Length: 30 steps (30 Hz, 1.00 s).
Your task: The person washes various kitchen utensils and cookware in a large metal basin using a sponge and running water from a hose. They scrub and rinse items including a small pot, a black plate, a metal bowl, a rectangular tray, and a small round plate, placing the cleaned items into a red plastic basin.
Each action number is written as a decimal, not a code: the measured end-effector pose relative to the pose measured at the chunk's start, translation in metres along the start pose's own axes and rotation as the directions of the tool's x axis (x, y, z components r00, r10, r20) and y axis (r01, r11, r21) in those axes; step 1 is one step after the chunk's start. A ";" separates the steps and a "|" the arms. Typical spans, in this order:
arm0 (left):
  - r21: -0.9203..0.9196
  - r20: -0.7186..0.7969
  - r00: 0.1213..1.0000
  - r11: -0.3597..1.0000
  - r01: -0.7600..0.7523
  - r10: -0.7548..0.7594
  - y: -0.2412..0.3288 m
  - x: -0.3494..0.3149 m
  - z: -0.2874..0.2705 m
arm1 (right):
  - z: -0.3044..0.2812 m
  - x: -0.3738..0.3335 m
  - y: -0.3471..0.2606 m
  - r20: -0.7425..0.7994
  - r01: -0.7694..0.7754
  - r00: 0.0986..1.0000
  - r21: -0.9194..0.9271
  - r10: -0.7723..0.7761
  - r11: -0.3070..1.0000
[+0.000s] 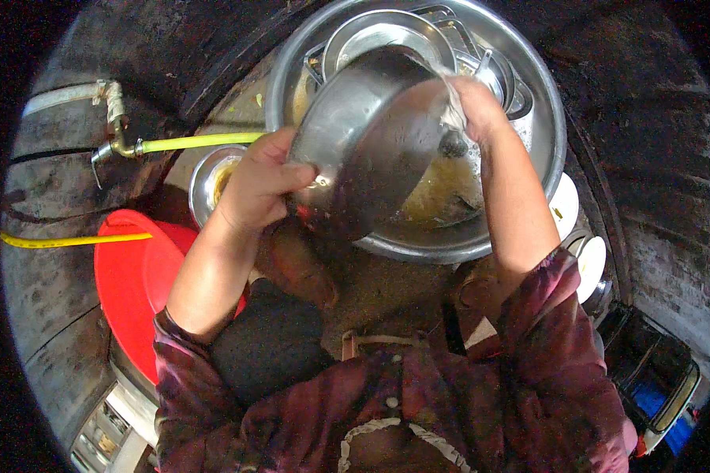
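A steel pot (347, 110) hangs tilted on its side over a wide metal basin (558, 118). My left hand (264, 177) grips the pot's near left side, with the thumb lying on its outside. My right hand (479, 106) is closed on a pale, crumpled cloth (453, 110) at the pot's far right edge. The pot hides part of the basin. Murky, yellowish water (448, 185) shows in the basin below it. Behind the pot, a round steel pan (351, 31) and other metalware rest in the basin.
To the left stands a red plastic tub (126, 284) with a yellow hose (79, 240) over its rim. A green hose (201, 142) runs from a wall tap (118, 148) toward the basin. A metal bowl (201, 185) sits left; white plates (592, 264) lie right.
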<state>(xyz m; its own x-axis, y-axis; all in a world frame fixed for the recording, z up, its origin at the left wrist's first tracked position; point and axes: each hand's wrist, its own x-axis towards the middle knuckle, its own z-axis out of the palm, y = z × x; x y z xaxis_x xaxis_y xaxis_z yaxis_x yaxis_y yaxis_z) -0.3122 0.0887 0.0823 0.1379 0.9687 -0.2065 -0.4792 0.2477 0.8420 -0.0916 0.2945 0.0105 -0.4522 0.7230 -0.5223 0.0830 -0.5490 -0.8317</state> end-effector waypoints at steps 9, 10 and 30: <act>-0.395 -0.225 0.957 0.881 -0.259 0.180 -0.007 0.018 -0.018 | 0.053 -0.054 0.106 -0.327 0.043 0.943 0.320 0.068 0.946; -0.416 -0.253 0.949 0.864 -0.284 0.190 -0.008 0.023 -0.016 | 0.062 -0.057 0.119 -0.353 0.115 0.935 0.176 -0.046 0.978; 0.224 -0.393 0.819 0.907 -0.355 0.418 0.106 -0.195 -0.077 | -0.001 -0.040 0.162 0.326 0.394 0.859 -0.914 -0.394 0.102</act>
<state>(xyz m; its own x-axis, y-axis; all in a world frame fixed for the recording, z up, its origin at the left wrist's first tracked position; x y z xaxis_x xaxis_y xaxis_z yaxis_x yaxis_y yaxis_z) -0.4566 -0.0726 0.1734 -0.4275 0.9039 -0.0130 -0.2896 -0.1233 0.9492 -0.0588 0.1766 -0.1037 -0.7108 0.7009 -0.0593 0.6419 0.6117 -0.4624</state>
